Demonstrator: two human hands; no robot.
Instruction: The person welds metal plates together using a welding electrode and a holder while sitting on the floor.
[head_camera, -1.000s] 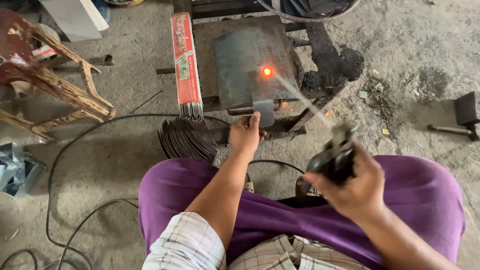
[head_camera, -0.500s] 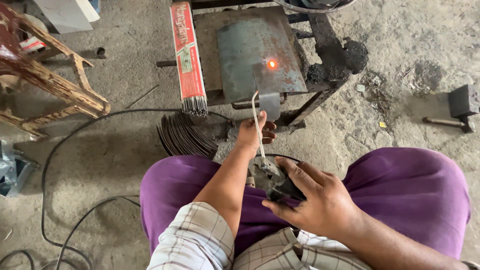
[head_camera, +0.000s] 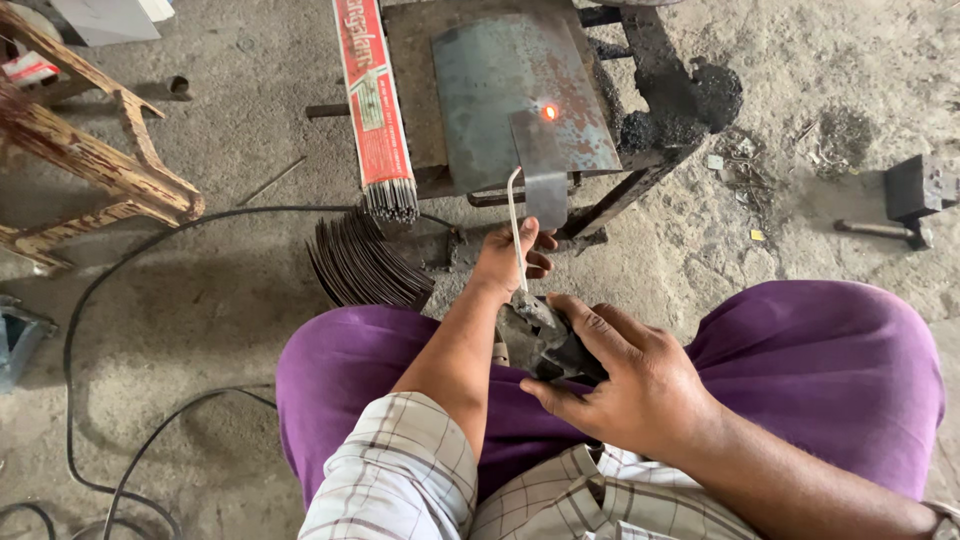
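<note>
A seated person in purple trousers (head_camera: 800, 370) and a checked shirt looks down at both hands, held over the lap in front of a low metal work stand (head_camera: 600, 190). The right hand (head_camera: 625, 385) is wrapped around a dark electrode holder (head_camera: 545, 340), fingers closed over its grip. The left hand (head_camera: 510, 260), reaching forward from a rolled checked sleeve, pinches a thin pale welding rod (head_camera: 516, 225) between thumb and fingers; the rod runs from the holder's tip up toward the stand, and its top end is bent into a small hook just below the stand's front edge. On the stand lies a grey steel plate (head_camera: 500, 90), with a narrower steel strip (head_camera: 540, 170) laid over its near edge and hanging past it. A small orange glowing spot (head_camera: 549, 112) sits where strip and plate meet. Along the left side of the stand lies a long red packet of welding rods (head_camera: 372, 100), its grey rod ends sticking out at the near end. Below that packet, on the concrete floor, a fanned bundle of dark rods (head_camera: 355, 265) lies near the left knee. A black cable (head_camera: 150, 250) loops across the floor farther left of the stand, near a worn wooden frame (head_camera: 90, 170). Far right of the stand, a hammer (head_camera: 900, 205) rests on the floor.
</note>
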